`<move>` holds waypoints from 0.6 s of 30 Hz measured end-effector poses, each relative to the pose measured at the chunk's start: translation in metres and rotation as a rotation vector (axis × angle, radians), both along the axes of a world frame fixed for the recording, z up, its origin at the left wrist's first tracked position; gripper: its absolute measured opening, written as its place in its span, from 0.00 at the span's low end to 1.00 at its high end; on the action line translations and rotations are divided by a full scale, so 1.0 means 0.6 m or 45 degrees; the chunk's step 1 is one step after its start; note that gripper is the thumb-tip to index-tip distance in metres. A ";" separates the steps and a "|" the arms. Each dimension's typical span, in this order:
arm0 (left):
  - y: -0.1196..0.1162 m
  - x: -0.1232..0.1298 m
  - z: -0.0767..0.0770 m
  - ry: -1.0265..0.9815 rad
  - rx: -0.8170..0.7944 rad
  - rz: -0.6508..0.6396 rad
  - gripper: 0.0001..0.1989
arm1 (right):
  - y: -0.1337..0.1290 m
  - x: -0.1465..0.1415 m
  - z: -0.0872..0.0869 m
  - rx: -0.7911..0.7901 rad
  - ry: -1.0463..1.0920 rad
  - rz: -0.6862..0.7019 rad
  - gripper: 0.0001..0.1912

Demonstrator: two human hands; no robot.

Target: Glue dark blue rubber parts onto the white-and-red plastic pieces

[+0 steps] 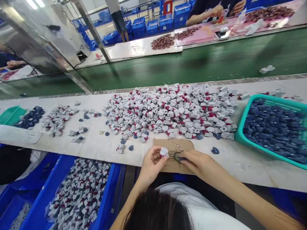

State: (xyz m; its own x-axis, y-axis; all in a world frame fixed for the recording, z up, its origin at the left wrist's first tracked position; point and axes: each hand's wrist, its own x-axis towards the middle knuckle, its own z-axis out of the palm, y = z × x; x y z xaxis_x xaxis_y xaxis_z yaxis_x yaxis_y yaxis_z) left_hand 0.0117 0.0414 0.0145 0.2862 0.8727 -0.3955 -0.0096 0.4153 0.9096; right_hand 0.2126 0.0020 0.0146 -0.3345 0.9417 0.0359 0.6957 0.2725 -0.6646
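Note:
My left hand point(151, 163) is closed around a small white-and-dark-red plastic part point(164, 151), pinched between thumb and fingers. My right hand point(200, 162) has its fingertips together on a small dark blue piece point(182, 158), mostly hidden by the fingers. Both hands are over a brown cardboard sheet point(168, 166) at the table's near edge. Tiny shiny metal pieces point(173, 154) lie scattered on it, right by my right fingertips. Beyond the cardboard spreads a large heap of white-and-red parts point(172, 110). A loose dark blue piece point(215, 150) lies to the right.
A teal basket point(242, 137) of dark blue pieces stands at right. Lower left, a blue bin point(109, 188) holds many finished-looking parts. Smaller piles point(59, 119) lie left. Past a green conveyor point(203, 59), a co-worker's hands point(217, 11) work over a pink surface.

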 end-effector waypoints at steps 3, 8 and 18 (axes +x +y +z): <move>0.000 -0.002 0.001 -0.026 0.030 -0.044 0.15 | 0.006 0.000 -0.007 0.020 -0.107 0.054 0.12; 0.005 -0.004 -0.002 -0.061 0.044 -0.023 0.14 | 0.013 0.001 0.007 0.053 -0.311 0.095 0.10; 0.004 -0.002 0.004 -0.179 -0.074 0.072 0.19 | 0.018 -0.006 0.015 0.018 -0.413 0.100 0.09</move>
